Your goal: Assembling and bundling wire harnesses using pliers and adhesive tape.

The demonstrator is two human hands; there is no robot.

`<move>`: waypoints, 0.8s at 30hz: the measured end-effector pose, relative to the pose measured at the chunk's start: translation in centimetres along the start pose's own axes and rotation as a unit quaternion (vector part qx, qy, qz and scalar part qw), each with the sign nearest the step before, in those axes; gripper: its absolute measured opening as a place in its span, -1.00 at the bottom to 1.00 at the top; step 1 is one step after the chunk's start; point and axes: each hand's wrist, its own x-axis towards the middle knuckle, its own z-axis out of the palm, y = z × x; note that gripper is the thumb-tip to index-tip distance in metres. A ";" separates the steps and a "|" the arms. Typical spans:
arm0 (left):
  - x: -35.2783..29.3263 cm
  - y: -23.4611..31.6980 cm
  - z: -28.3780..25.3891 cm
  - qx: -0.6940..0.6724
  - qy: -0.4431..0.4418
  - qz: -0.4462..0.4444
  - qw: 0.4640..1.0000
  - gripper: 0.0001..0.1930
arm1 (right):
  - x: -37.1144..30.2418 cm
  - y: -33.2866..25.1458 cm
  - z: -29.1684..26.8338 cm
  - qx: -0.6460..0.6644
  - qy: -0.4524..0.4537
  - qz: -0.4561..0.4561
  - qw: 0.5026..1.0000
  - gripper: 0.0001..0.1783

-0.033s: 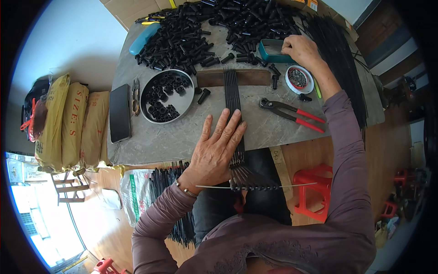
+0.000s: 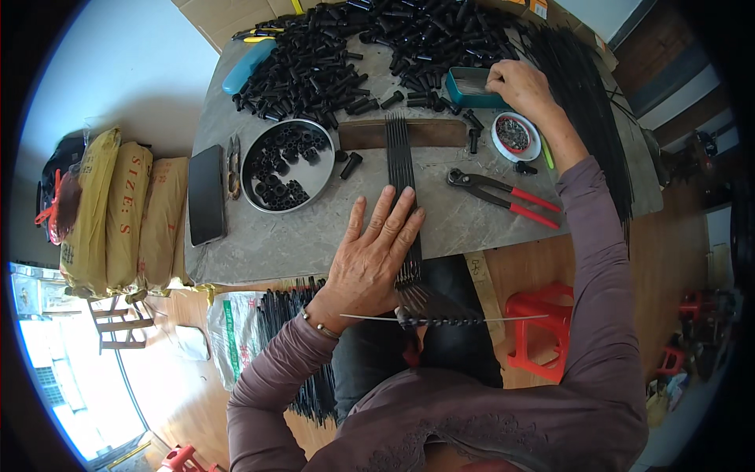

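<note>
My left hand (image 2: pixel 371 256) lies flat, fingers stretched out, on a bundle of thin black rods (image 2: pixel 400 157) laid side by side. The rods run over a wooden strip (image 2: pixel 440 134) and past the table's near edge. Over my lap their near ends fan out along a thin metal wire (image 2: pixel 511 318). At the far right my right hand (image 2: pixel 523 88) reaches to a teal tin box (image 2: pixel 477 101), its fingers bent together at the rim. Thin light pieces show inside the tin; what the fingertips hold is hidden.
A round metal tray (image 2: pixel 318 177) holds short black tubes. Red-handled pincers (image 2: pixel 503 197), a white dish (image 2: pixel 537 149) of small metal bits and a dark phone (image 2: pixel 208 195) lie around. Black fittings (image 2: pixel 307 79) heap at the back; long black rods (image 2: pixel 586 102) lie right. A red stool (image 2: pixel 543 322) stands below.
</note>
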 end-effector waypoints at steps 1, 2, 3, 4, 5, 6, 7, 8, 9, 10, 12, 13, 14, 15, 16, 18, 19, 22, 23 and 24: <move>0.1 -0.2 0.2 0.031 -0.008 0.006 0.999 0.00 | -0.3 0.2 0.0 -0.002 0.035 -0.007 0.999 -0.83; 0.2 -0.4 0.4 0.064 -0.015 0.010 0.998 0.03 | -0.4 0.2 0.2 -0.001 0.035 -0.008 0.999 -0.83; 0.3 -0.5 0.4 0.064 -0.015 0.009 0.998 0.03 | -0.6 0.2 0.3 0.000 0.069 -0.012 0.998 -0.83; 0.3 -0.6 0.4 0.064 -0.008 0.013 0.998 -0.03 | -0.6 0.1 0.5 0.003 0.103 -0.017 0.995 -0.83; 0.3 -0.6 0.4 0.062 0.000 0.019 0.998 -0.03 | -0.6 0.1 0.4 0.002 0.103 -0.016 0.995 -0.83; 0.3 -0.7 0.5 0.061 0.000 0.020 0.998 -0.03 | -0.4 0.1 0.4 0.013 0.069 -0.009 0.997 -0.83; 0.3 -0.8 0.6 0.059 0.001 0.020 0.998 -0.03 | -0.2 0.1 0.4 0.023 0.036 -0.001 0.999 -0.83; 0.4 -0.8 0.6 0.058 0.001 0.021 0.998 -0.02 | 0.0 0.2 0.6 0.023 0.036 -0.001 0.999 -0.83; 0.4 -0.8 0.5 0.058 0.002 0.021 0.998 -0.02 | 0.3 0.3 1.0 0.040 0.017 -0.006 0.999 -0.84; 0.5 -0.8 0.5 0.051 0.004 0.025 0.998 -0.02 | 0.5 0.4 1.2 0.057 -0.002 -0.012 0.998 -0.84; 0.5 -0.9 0.4 0.046 0.007 0.025 0.999 -0.02 | 1.0 -0.2 0.7 0.038 -0.036 0.005 0.999 -0.84; 0.5 -0.9 0.4 0.060 0.003 0.023 0.998 -0.01 | 1.2 -0.4 0.5 0.018 -0.070 0.024 0.997 -0.84; 0.5 -0.9 0.5 0.072 -0.001 0.022 0.997 -0.01 | 1.2 -0.3 0.7 0.018 -0.071 0.024 0.997 -0.84; 0.5 -0.8 0.5 0.071 -0.001 0.022 0.997 -0.01 | 1.1 -0.1 0.8 0.007 -0.054 0.015 0.998 -0.84; 0.5 -0.6 0.4 0.056 -0.001 0.015 0.998 0.01 | 1.0 0.1 0.9 -0.004 -0.038 0.007 0.999 -0.84; 0.4 -0.6 0.4 0.040 -0.002 0.008 0.999 0.09 | 0.7 0.1 0.5 -0.011 -0.029 0.007 0.999 -0.84; 0.4 -0.6 0.5 0.022 0.002 0.004 1.000 0.09 | 0.4 0.1 0.4 -0.017 -0.020 0.007 1.000 -0.84; 0.6 -0.4 0.2 0.002 0.006 0.006 1.000 0.08 | -0.3 0.8 -0.1 -0.027 0.097 -0.036 0.994 -0.85; 0.6 -0.4 0.1 0.002 0.005 0.008 1.000 0.08 | -0.5 0.4 -0.2 -0.027 0.098 -0.037 0.994 -0.85; 0.6 -0.3 0.1 0.003 0.006 0.007 1.000 0.08 | -0.7 0.1 -0.4 -0.001 0.130 -0.037 0.991 -0.86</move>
